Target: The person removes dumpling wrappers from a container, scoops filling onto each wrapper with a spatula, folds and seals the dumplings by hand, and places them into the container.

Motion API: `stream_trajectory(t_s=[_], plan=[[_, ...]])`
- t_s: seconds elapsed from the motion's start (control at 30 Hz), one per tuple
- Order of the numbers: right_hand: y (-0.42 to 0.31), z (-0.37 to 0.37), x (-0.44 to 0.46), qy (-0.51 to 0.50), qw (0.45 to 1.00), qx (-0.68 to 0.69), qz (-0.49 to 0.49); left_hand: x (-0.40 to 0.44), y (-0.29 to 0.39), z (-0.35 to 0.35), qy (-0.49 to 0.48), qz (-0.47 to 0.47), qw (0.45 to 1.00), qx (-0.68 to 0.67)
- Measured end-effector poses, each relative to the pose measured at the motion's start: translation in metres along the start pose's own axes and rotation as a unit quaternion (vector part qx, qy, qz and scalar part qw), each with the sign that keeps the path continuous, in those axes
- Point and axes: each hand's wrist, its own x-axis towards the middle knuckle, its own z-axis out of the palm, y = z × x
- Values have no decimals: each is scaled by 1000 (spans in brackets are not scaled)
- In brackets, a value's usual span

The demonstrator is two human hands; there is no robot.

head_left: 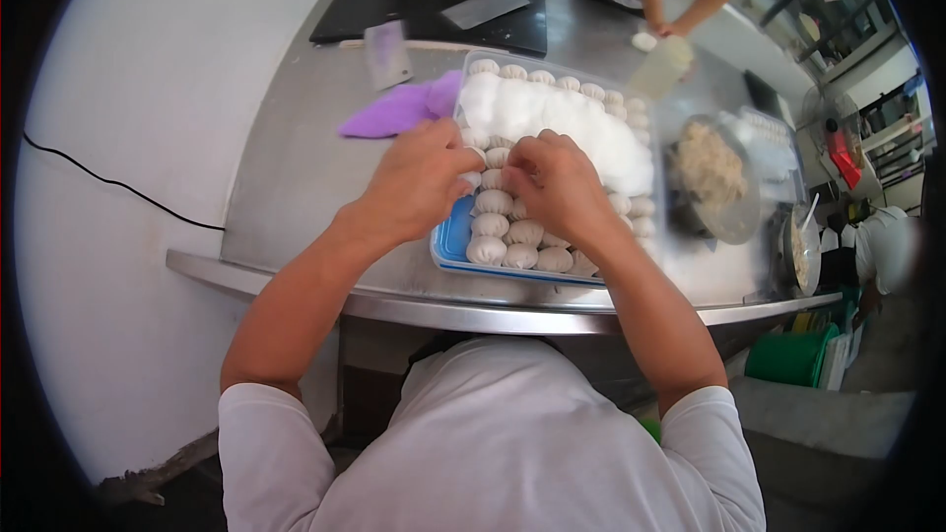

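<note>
A clear plastic tray (452, 254) with a blue base holds rows of round pleated dumplings (490, 226). A bulky white covering (552, 120) lies across the middle of the rows; its material is unclear. At the tray's left edge, my left hand (422, 177) is closed, with a bit of something white at its fingertips. My right hand (558, 185) hovers over the dumplings to its right, fingers curled and closed, their tips close to a dumpling. What either hand pinches is mostly hidden by the fingers.
Left of the tray lies a purple cloth (399, 108) near a blurred scraper (387, 55). Behind is a black board (424, 12) with a green-handled cleaver (485, 10). A bowl of filling (711, 166) stands right. Another person's hands (672, 28) work across the steel table (286, 172).
</note>
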Motion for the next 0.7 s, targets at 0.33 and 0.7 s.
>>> stream_trajectory(t_s=[0.33,0.7], plan=[[2,-29,-12,4,994,100,47,2,4,-2,24,-63,998,15],[-17,-43,-58,-172,976,132,-33,21,-1,-27,-33,-125,990,-62]])
